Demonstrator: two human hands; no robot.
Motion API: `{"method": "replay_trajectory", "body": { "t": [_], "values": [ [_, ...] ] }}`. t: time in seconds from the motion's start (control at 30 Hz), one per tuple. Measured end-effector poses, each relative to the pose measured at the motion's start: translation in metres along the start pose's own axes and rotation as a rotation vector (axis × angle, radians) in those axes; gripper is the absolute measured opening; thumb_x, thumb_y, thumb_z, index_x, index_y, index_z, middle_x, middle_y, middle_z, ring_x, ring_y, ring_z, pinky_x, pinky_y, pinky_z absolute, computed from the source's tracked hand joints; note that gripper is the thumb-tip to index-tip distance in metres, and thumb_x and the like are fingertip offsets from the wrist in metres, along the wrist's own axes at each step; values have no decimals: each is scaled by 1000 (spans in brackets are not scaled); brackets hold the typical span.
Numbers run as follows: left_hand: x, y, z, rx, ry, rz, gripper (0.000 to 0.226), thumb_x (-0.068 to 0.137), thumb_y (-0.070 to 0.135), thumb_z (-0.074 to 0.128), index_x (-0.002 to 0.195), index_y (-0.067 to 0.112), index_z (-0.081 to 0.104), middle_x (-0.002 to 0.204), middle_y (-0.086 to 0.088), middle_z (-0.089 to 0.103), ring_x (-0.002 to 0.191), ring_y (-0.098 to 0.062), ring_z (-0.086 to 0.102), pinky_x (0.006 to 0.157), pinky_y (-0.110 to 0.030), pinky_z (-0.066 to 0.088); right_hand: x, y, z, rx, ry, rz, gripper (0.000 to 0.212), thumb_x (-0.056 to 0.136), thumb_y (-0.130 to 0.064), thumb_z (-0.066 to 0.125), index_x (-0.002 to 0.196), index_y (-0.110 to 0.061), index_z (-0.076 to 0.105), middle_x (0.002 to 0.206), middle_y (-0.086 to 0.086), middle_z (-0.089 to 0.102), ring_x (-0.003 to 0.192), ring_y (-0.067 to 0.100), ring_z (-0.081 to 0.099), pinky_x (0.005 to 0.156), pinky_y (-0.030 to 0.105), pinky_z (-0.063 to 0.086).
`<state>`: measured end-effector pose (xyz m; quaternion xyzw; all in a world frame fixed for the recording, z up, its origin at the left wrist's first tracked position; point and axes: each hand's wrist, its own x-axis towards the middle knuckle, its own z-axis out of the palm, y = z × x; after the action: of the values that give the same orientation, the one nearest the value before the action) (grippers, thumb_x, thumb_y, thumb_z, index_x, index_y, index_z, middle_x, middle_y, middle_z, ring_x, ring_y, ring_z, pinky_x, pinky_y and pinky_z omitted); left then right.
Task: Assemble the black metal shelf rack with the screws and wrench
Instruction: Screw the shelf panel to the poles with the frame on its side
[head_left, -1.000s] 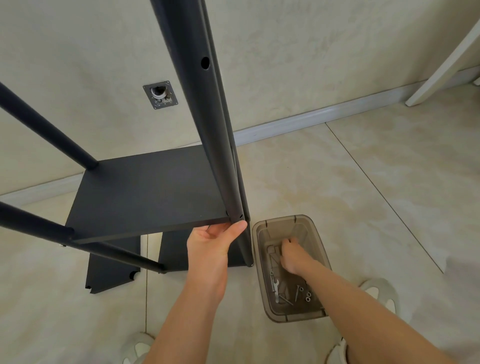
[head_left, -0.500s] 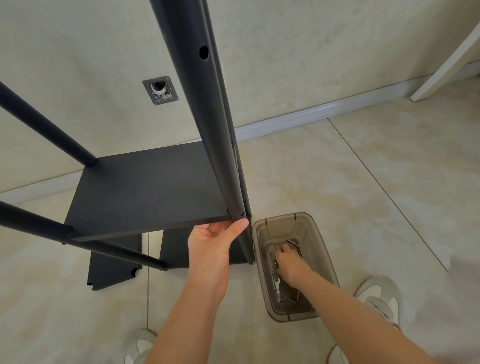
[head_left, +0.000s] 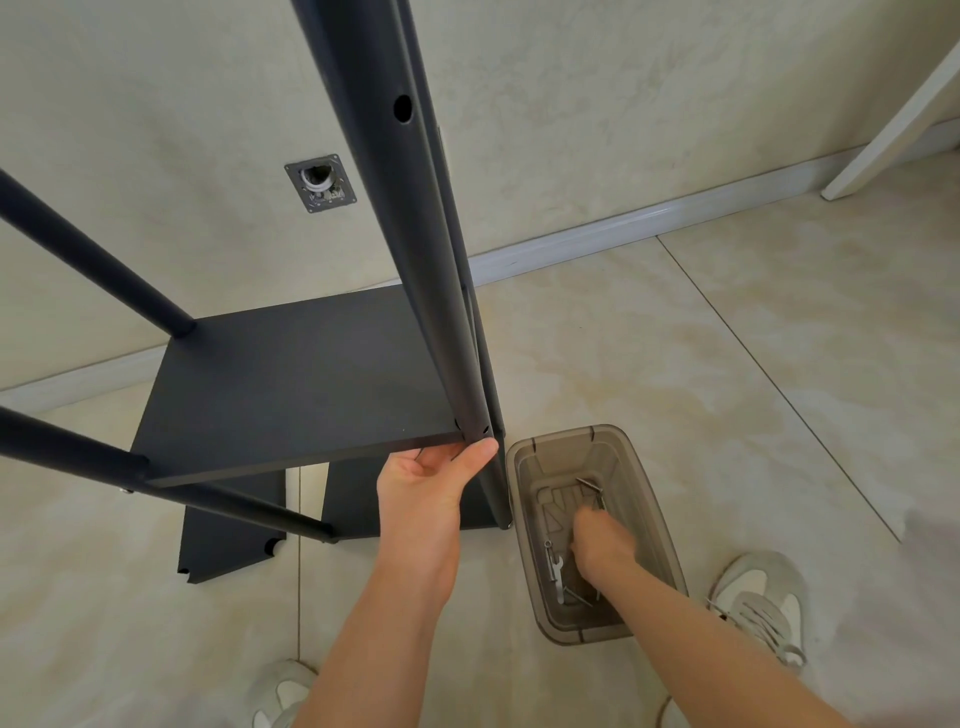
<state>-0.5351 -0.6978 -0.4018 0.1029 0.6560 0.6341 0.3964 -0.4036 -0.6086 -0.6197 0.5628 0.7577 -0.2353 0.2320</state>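
Left hand (head_left: 421, 499) grips the shelf (head_left: 291, 384) corner against the upright post (head_left: 405, 234). Right hand (head_left: 602, 540) is down in the bin (head_left: 644, 519), grasp unclear, with the joint at its eleven o'clock.

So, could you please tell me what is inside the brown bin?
The right hand reaches into the bin, beside a small wrench and some thin metal pieces. What lies under the hand is hidden.

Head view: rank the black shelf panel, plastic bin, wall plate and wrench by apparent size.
1. black shelf panel
2. plastic bin
3. wall plate
4. wrench
The plate is farther away, so the last two's true order is unsure.
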Motion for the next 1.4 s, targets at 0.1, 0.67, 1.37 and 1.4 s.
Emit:
{"method": "replay_trajectory", "body": {
  "t": [0.1,0.67,1.37,1.4],
  "values": [
    [0,0,0,-10,-6,3,56,52,25,82,104,10,68,99,-5,77,96,-15,73,84,-22,48,-3,0,-3,-30,-6,-3,22,95,-7,55,116,-13,62,109,5,68,99,22,66,65,28,43],
    [2,-4,-1,-21,-7,6,67,48,30,83,110,10,66,100,-4,77,97,-14,73,87,-25,49,-19,8,2,168,6,99,24,100,-6,45,120,-8,58,113,9,65,101,25,65,71,30,49],
    [2,-9,-1,59,21,59,21,78,8,83,96,16,75,90,2,78,85,-9,74,85,-26,51,-130,-51,-101,1437,411,-163,21,99,-14,51,114,-27,46,78,10,66,63,13,61,58,22,48],
    [0,-8,-1,62,21,63,22,78,8,82,97,14,75,90,1,78,86,-10,74,86,-27,52,-142,-51,-108,1476,449,-218,21,98,-13,53,110,-29,45,75,11,66,61,13,60,58,22,48]
  ]
}}
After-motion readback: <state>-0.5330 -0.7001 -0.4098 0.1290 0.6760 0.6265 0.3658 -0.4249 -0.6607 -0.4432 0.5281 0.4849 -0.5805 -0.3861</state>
